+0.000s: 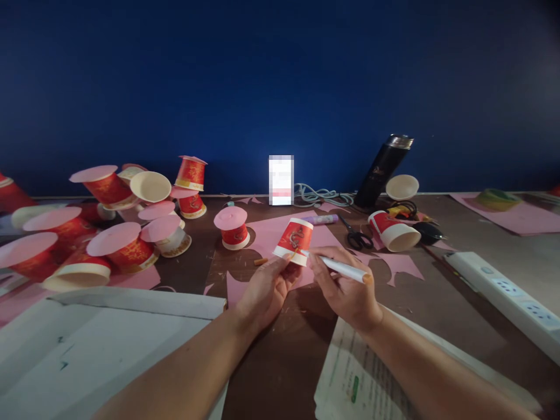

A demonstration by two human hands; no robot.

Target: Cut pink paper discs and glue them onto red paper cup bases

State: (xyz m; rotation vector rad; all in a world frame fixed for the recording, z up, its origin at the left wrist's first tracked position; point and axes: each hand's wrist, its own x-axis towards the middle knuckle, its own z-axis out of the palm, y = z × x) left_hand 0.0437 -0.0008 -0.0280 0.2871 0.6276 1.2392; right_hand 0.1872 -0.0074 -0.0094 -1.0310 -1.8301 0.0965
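Note:
A red paper cup (294, 238) with a dragon print is tilted in my left hand (269, 290), whose fingers close round its white lower rim. My right hand (347, 291) grips a white marker (345, 269), its tip end at the cup's lower right edge. Beneath and behind the cup lies a sheet of pink paper (266, 230) with cut-outs. Just left of it stands a red cup (235, 236) topped by a pink paper disc (230, 218). A purple tube (324, 219) lies behind my right hand.
Several cups with pink discs (122, 248) crowd the left. Black scissors (359, 238), a cup on its side (394, 231), a leaning black flask (382, 172) and a power strip (507, 291) are at the right. A lit phone (281, 181) stands against the blue wall. Papers (363, 379) lie under my right forearm.

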